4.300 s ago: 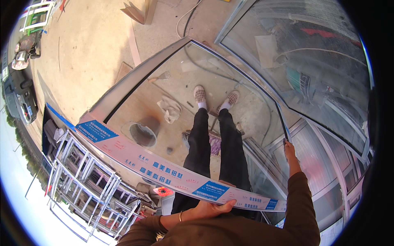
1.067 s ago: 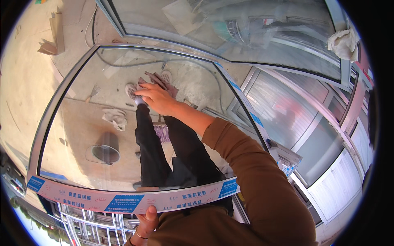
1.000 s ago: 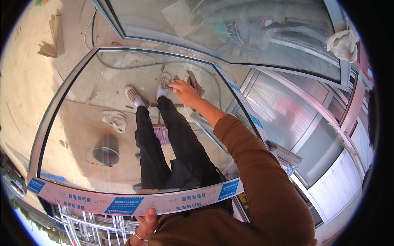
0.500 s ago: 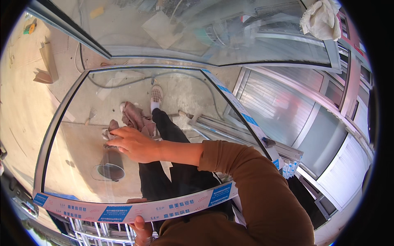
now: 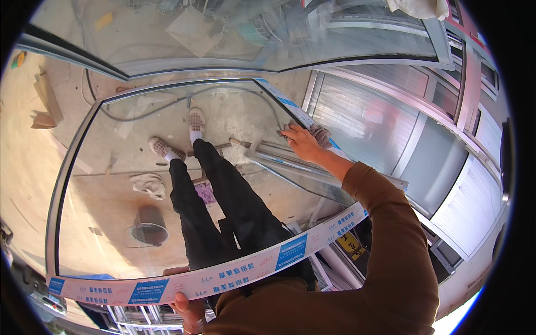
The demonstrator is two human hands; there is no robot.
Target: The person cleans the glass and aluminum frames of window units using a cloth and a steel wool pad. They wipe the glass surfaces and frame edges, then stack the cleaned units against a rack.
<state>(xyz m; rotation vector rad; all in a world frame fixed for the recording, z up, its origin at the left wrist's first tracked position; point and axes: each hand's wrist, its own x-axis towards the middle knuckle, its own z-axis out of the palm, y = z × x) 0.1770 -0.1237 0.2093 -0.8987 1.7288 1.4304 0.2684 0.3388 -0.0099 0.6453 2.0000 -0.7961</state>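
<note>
While the right hand [image 5: 301,142] presses a grey rag [image 5: 319,134] against the far edge of a framed glass pane [image 5: 111,184], the left hand [image 5: 187,304] grips its taped near frame, the safest hold on something likely heavy, stiff and breakable.

The right hand [image 5: 301,142] presses a grey cloth [image 5: 319,134] on the window frame's [image 5: 72,151] right edge; the left hand [image 5: 187,307] grips its taped near rail [image 5: 234,274].
</note>
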